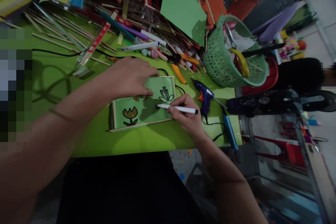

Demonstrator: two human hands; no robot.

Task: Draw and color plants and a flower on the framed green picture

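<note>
A green card (147,113) edged with thin wooden sticks lies on the green table in front of me. Drawn on it are a coloured tulip (130,113), a black-outlined flower cluster (166,94) and a small black mark. My right hand (187,115) grips a white marker (181,108), whose tip touches the card at the small mark. Across the card's top edge rests my left hand (132,78), fingers spread and flat, partly hiding another drawing beneath it.
Right of the card lie a blue glue gun (204,96) and a blue cutter (230,131). Orange-handled pliers (180,66), pens and many wooden sticks crowd the back. A green basket (219,54) of odds and ends stands at the back right.
</note>
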